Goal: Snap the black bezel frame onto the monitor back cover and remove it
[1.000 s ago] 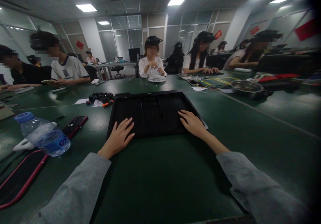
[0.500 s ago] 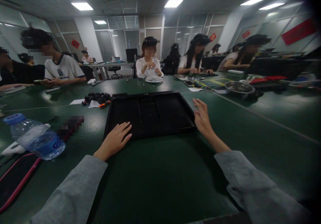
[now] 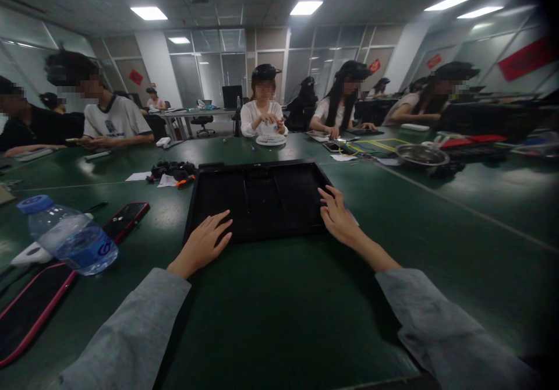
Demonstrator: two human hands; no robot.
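A shallow black tray-like frame (image 3: 301, 201) with raised edges lies flat on the green table (image 3: 271, 302) in front of me. Over its near left corner rests my left hand (image 3: 207, 240), palm down with fingers stretched out. My right hand (image 3: 338, 215) is at the near right corner, its fingers spread over the rim and reaching inward. Neither hand is closed around anything. A small pale edge of something shows beside my right hand, too little of it to name.
To the left are a water bottle (image 3: 72, 238) lying tilted, a red-edged phone (image 3: 126, 221) and a pink-rimmed dark device (image 3: 32, 308). Black cables (image 3: 172, 172) lie beyond. A metal bowl (image 3: 423, 155) stands far right. Across the table a person (image 3: 264, 113) handles a white fan grille (image 3: 271, 139).
My right hand has moved left, from outside the frame's right edge onto its near right corner. My left hand stays on the left corner. The view has shifted slightly.
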